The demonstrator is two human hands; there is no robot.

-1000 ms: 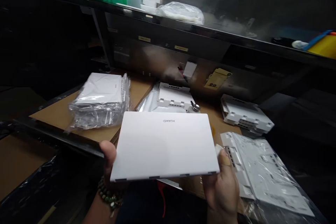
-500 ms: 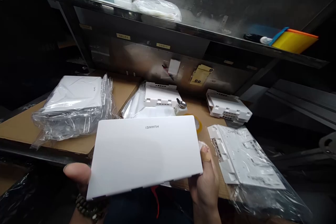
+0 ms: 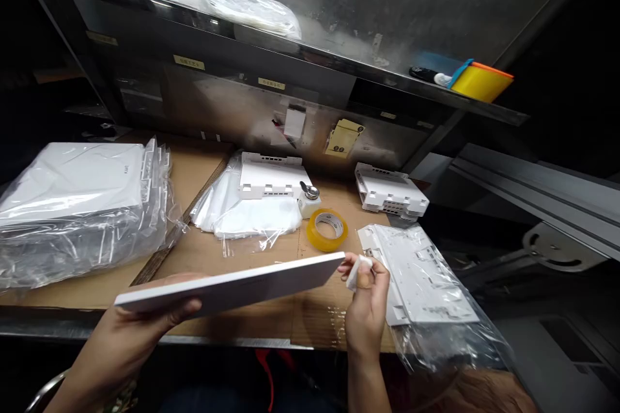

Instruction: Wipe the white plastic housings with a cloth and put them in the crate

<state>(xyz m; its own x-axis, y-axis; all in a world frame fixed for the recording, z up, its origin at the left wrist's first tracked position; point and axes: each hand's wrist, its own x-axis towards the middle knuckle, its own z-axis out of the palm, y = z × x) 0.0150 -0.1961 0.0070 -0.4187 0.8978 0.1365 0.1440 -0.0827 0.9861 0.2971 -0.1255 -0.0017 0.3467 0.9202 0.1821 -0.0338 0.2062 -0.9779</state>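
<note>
Right now my left hand (image 3: pixel 140 319) holds a flat white panel (image 3: pixel 232 287) by its near left end, with my thumb on top and my fingers under it. It is tipped so that I see mostly its thin edge, and it hangs above the brown counter (image 3: pixel 203 164) without touching it. My right hand (image 3: pixel 365 297) is at the far right end of the panel. Its fingers are curled in tight around a small white scrap (image 3: pixel 352 274), and they sit right at the panel's corner. I cannot tell if they press on the panel or are just beside it.

Just past my right hand lies a roll of yellow tape (image 3: pixel 327 230), flat on the counter. A small white pot with a shiny cap (image 3: pixel 309 199) stands just behind the tape. To the right of my right hand, very near, is a white plastic plate in a clear bag (image 3: pixel 426 277). Farther back on that side sits another white plastic part (image 3: pixel 390 190). Beyond the panel is a white part with holes (image 3: pixel 268 175), resting on a heap of clear bags (image 3: pixel 242 213). To the left of my left hand is a big stack of wrapped white panels (image 3: pixel 72 203). High above it all, a shelf (image 3: pixel 310 55) carries a yellow tub (image 3: pixel 479 82).
</note>
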